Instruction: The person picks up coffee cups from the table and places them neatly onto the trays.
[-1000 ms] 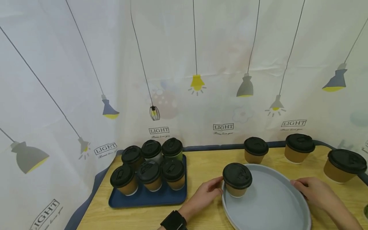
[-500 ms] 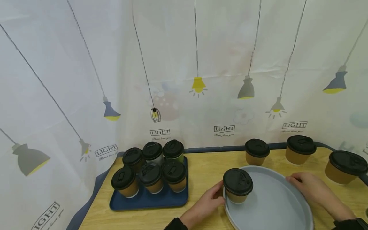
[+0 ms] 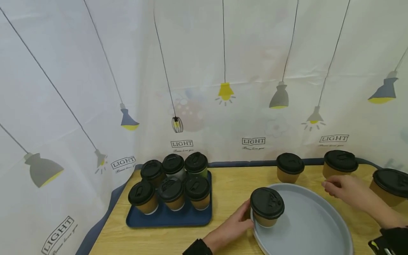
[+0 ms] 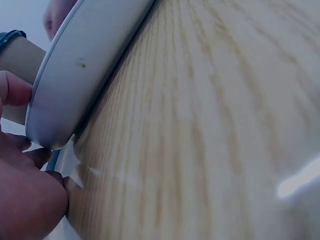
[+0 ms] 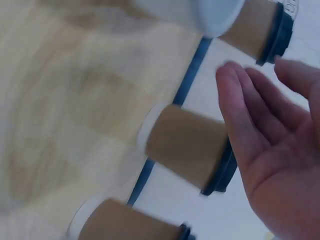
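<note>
A round grey tray [image 3: 312, 223] lies on the wooden table, carrying one brown paper coffee cup [image 3: 267, 205] with a black lid near its left rim. My left hand [image 3: 234, 225] grips that rim right beside the cup; in the left wrist view its fingertips [image 4: 15, 90] meet the edge of the tray wall [image 4: 85, 70]. Off the tray's right rim, my right hand [image 3: 349, 191] is raised with loosely bent fingers and holds nothing. It overlaps the base of a lidded cup [image 3: 340, 163] behind it. The right wrist view shows the palm [image 5: 280, 165] beside several lidded cups [image 5: 187, 142].
Left of the round tray, a blue rectangular tray [image 3: 172, 223] bears several lidded cups, close together in two rows. Another lidded cup [image 3: 290, 168] stands behind the round tray, and one [image 3: 390, 184] at the far right. A lamp-print cloth [image 3: 197, 71] hangs along the table's back edge.
My right hand has let go of the round tray's right rim and moved up and back toward the cups behind. My left hand stays at the left rim. The view has shifted slightly.
</note>
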`<action>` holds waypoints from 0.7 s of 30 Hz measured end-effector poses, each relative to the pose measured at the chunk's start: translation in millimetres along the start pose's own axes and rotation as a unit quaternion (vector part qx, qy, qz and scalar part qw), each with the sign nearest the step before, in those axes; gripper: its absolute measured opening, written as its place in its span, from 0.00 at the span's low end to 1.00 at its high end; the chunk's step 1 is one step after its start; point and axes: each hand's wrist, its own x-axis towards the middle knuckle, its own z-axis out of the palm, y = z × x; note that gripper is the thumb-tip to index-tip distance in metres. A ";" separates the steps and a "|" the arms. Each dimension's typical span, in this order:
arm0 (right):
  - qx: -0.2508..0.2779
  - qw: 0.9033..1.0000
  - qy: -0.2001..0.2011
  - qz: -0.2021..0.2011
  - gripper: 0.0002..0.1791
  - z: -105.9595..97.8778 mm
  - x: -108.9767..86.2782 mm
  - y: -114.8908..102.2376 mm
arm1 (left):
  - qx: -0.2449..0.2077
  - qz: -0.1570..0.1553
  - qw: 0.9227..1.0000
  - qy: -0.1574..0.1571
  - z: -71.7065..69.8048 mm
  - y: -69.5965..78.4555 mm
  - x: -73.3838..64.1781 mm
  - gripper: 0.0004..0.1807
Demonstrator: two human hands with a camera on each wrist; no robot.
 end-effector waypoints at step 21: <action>0.082 0.981 0.145 0.100 0.70 36.4 72.6 -71.2 | 0.011 0.037 0.999 -0.017 -4.9 -3.7 0.4 0.40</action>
